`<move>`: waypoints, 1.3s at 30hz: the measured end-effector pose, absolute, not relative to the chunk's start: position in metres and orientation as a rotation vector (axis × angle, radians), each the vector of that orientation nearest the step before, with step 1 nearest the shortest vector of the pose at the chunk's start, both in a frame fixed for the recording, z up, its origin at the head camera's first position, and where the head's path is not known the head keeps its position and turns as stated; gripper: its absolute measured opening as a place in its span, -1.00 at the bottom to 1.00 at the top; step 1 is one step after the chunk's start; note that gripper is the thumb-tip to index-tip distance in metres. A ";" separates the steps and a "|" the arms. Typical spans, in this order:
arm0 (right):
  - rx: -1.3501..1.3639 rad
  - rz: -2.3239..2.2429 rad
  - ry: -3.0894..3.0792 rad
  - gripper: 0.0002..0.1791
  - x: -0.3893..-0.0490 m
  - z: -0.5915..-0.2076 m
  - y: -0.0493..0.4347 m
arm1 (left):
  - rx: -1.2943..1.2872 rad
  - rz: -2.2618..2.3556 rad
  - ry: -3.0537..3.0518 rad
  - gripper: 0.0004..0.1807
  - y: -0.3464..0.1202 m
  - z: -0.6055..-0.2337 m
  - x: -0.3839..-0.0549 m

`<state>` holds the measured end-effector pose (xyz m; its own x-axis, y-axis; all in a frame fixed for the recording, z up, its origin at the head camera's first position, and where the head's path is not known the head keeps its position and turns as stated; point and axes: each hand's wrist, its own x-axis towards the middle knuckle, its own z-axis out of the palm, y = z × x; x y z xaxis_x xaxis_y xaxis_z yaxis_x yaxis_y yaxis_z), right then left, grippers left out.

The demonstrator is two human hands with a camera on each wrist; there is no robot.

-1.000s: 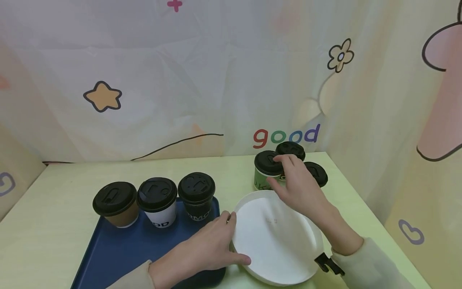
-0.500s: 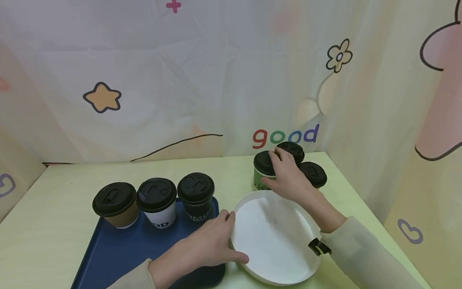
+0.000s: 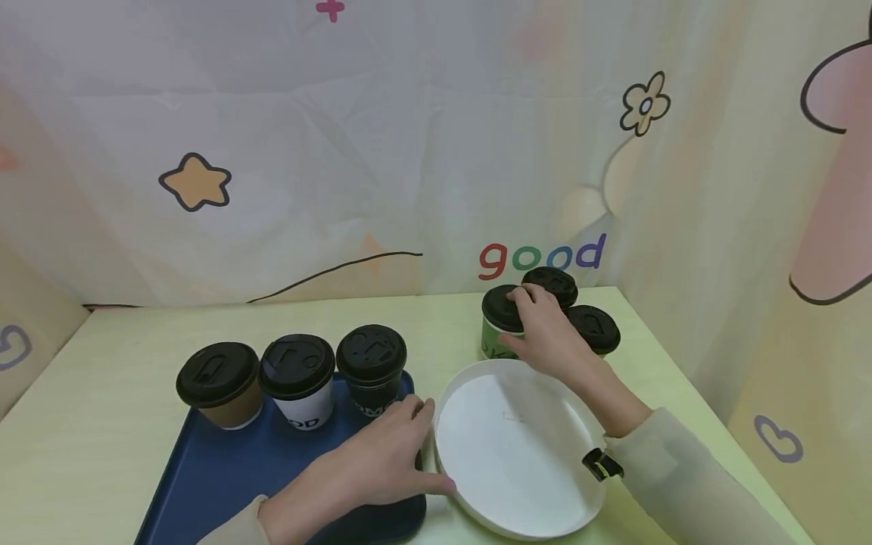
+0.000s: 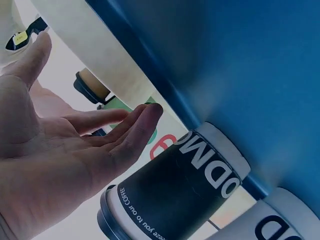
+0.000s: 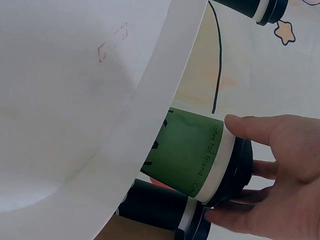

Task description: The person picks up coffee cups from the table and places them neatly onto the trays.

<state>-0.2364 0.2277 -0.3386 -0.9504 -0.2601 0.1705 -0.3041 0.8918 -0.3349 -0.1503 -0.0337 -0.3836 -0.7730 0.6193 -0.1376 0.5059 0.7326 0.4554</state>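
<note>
In the head view my right hand (image 3: 553, 337) reaches over the far rim of a round white plate (image 3: 518, 454) to a green paper coffee cup (image 3: 496, 339) with a black lid. Its thumb and fingers curl round the cup at the lid, as the right wrist view shows beside the green cup (image 5: 192, 150). My left hand (image 3: 381, 458) hovers between a blue tray (image 3: 225, 469) and the plate, fingers spread and holding nothing. Three lidded cups stand on the tray's far part: a brown cup (image 3: 235, 409), a white cup (image 3: 303, 412) and a black cup (image 3: 371, 393).
Two more black-lidded cups stand close to the green one: a far cup (image 3: 553, 284) and a right cup (image 3: 596, 327). A black clip (image 3: 602, 464) shows by my right sleeve, near the plate. A printed curtain (image 3: 409, 151) rises behind the pale table (image 3: 436, 322).
My right hand has shifted left from above the cup group and closed round the green cup's lid. My left hand has drawn slightly left, away from the plate. The cups stay put.
</note>
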 end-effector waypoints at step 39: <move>0.560 0.646 -2.617 -0.35 -0.231 -0.331 0.233 | 0.921 0.499 2.667 0.06 -0.023 -0.385 -0.148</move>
